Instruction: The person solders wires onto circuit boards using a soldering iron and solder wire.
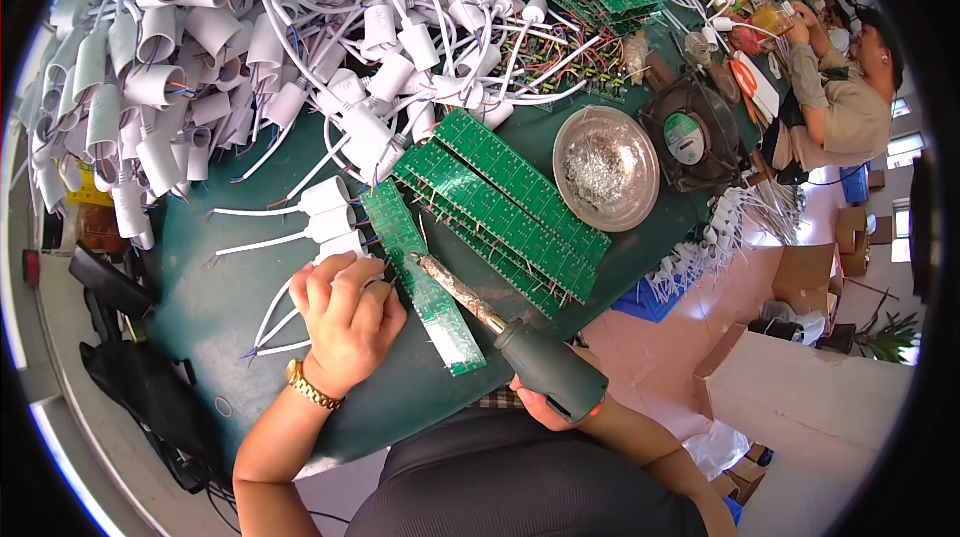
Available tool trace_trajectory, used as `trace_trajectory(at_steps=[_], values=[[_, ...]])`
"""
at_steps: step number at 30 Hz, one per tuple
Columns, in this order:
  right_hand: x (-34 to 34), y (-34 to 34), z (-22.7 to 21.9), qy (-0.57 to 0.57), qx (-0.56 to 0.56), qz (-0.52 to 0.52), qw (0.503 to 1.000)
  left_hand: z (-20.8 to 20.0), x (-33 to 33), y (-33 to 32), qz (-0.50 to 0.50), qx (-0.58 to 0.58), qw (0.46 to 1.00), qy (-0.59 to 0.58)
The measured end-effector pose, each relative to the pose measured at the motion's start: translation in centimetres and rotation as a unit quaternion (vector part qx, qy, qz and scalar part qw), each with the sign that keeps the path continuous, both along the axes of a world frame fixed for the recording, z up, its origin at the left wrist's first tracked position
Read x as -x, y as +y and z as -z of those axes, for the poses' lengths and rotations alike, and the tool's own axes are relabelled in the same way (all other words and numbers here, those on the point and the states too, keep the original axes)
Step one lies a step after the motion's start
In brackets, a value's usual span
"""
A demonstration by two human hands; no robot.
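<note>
My right hand (542, 403) grips a dark green soldering iron (550, 369), partly hidden behind its handle. The iron's crusted tip reaches the upper part of a narrow green circuit board (440, 322) lying in front of me. My left hand (350, 312), with a gold watch on the wrist, is curled closed over a white cable housing (338, 249) at the board's left edge. More white housings (325, 197) lie in a row just beyond it, their thin wires meeting the board. The fingertips of my left hand are hidden.
Stacked green circuit boards (510, 207) lie to the right, beside a round metal dish (607, 169) of silvery bits and a black fan (692, 134). White housings with cables (200, 67) are heaped at the far left. A co-worker (840, 87) sits at the far right.
</note>
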State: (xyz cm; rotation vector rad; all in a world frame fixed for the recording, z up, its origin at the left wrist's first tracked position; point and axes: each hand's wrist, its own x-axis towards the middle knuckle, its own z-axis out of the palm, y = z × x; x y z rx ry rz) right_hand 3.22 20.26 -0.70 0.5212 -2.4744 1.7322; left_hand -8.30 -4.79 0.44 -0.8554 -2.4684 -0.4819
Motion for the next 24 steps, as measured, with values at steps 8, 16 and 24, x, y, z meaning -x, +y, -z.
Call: trace_trajectory(at_steps=[8, 16, 24], values=[[-0.2, 0.0, -0.1, -0.050, 0.008, 0.013, 0.999, 0.9, 0.0, 0.5, -0.002, -0.030, 0.999, -0.020], [0.2, 0.1, -0.4, -0.040, -0.042, -0.015, 0.998, 0.8, -0.1, 0.4, -0.001, -0.009, 1.000, 0.006], [-2.2, 0.7, 3.6, -0.003, -0.133, -0.066, 0.989, 0.8, 0.1, 0.6, 0.010, -0.028, 0.999, -0.012]])
